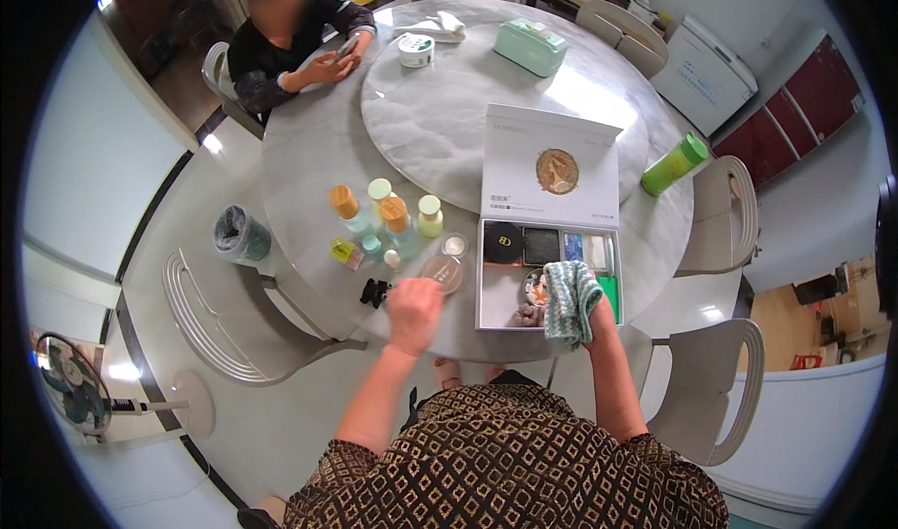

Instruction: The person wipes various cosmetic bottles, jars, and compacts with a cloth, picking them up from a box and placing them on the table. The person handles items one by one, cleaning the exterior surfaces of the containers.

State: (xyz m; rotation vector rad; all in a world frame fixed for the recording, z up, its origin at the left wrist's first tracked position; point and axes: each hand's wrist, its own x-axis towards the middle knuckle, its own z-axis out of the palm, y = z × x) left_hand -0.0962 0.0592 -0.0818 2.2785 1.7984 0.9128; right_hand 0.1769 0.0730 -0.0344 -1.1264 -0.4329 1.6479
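Note:
My right hand [600, 311] holds a teal-and-white striped cloth [572, 304] over an open white cardboard box [501, 276]. In the box sit a round black case [504, 242], a dark square case [542, 247], a small round dish [533, 287] of bits, a purplish scrunchie-like item [527, 315] and a green piece [606, 297]. The cloth hides part of them. My left hand [415, 315], blurred and curled, is over the table's near edge, between a black hair claw clip [374, 292] and a round clear-lidded compact [442, 273]; whether it grips anything is hidden.
Bottles with wooden caps [394, 215] and pale green caps [430, 206] stand left of the box on the round marble table [309, 143]. A green tumbler [673, 164] leans at the right. Across sits a person [295, 45] holding a phone. Chairs [238, 318] surround the table.

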